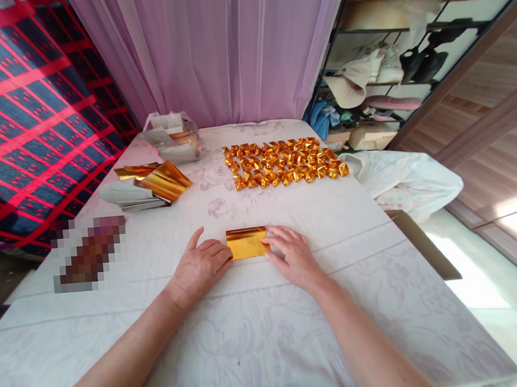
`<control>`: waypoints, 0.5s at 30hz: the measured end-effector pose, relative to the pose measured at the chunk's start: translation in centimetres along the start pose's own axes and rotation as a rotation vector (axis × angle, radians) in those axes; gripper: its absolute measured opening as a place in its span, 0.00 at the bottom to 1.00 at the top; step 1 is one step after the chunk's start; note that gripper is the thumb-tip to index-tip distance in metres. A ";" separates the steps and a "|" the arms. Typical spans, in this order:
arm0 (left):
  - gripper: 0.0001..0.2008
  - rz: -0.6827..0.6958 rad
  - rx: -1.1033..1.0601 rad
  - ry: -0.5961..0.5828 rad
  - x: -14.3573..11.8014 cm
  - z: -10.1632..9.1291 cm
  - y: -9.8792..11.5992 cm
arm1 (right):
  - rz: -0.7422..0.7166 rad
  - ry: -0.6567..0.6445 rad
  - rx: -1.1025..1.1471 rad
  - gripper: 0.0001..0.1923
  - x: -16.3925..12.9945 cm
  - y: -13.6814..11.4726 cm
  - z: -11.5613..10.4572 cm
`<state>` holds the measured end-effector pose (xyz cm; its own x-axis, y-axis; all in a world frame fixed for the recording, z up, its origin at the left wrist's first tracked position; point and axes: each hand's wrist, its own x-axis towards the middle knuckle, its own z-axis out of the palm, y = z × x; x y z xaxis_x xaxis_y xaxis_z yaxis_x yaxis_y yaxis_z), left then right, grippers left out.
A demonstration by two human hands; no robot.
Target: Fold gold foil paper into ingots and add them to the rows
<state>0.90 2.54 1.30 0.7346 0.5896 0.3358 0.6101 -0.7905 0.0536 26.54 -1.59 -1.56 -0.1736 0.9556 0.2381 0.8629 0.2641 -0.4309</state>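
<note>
Two hands press gold foil point(246, 243) flat on the counter point(261, 336).
Left hand point(199, 269) and right hand point(293, 256) rest with fingers spread; the slick sheet could slip, skewing the crease.

head | above table point(270, 336) | faces forward-down | close range

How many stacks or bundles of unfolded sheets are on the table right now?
2. One loose stack of gold sheets lies left of centre; one bag of sheets sits behind it near the curtain. More may be hidden inside the bag.
</note>
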 end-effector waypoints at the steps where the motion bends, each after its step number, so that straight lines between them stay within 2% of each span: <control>1: 0.12 0.006 0.011 0.000 0.2 0.0 0.0 | -0.001 0.000 -0.001 0.14 0.0 0.0 0.0; 7: 0.14 0.023 0.042 0.021 0.5 -0.2 0.4 | 0.003 0.006 0.009 0.14 0.0 0.0 -0.2; 11: 0.12 -0.001 0.022 0.034 0.4 -0.1 0.6 | -0.003 0.004 0.023 0.10 0.0 0.0 -0.4; 15: 0.11 -0.038 -0.018 -0.004 0.4 0.1 0.5 | -0.016 -0.003 0.014 0.08 0.0 0.0 -0.6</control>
<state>1.51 2.35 1.34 0.7125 0.6196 0.3293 0.6318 -0.7707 0.0832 26.86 -1.62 -1.01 -0.1885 0.9517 0.2422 0.8535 0.2808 -0.4390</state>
